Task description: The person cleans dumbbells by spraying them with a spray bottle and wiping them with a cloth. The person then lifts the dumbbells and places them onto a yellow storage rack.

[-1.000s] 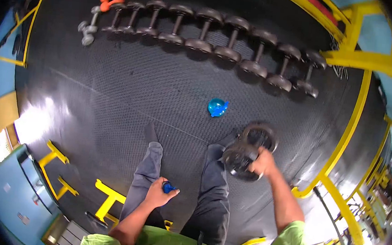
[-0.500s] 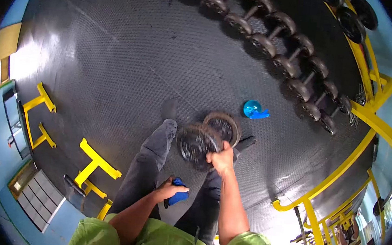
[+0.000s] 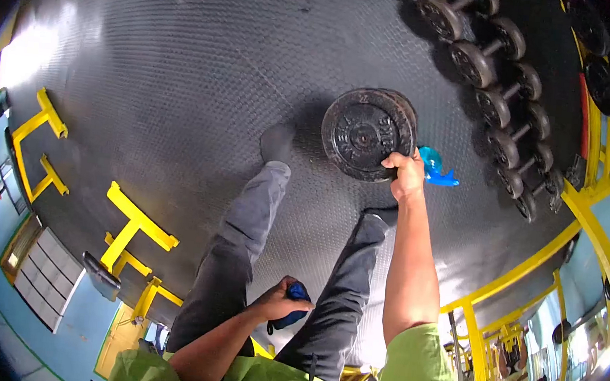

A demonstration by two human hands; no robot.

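Shifted forward since the earlier frame, right of a left hand (image 3: 280,303) curled around a blue item (image 3: 297,292), the black dumbbell (image 3: 362,137) is gripped by the right hand (image 3: 407,173) ahead of the feet (image 3: 276,143), a dumbbell row (image 3: 492,107) nearing the floor's right edge.

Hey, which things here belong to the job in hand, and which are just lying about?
In use:
black weight, in the right hand
blue bundle, perhaps cloth, in the left hand

Apparently just lying or standing about:
turquoise container
row of dumbbells
yellow stands
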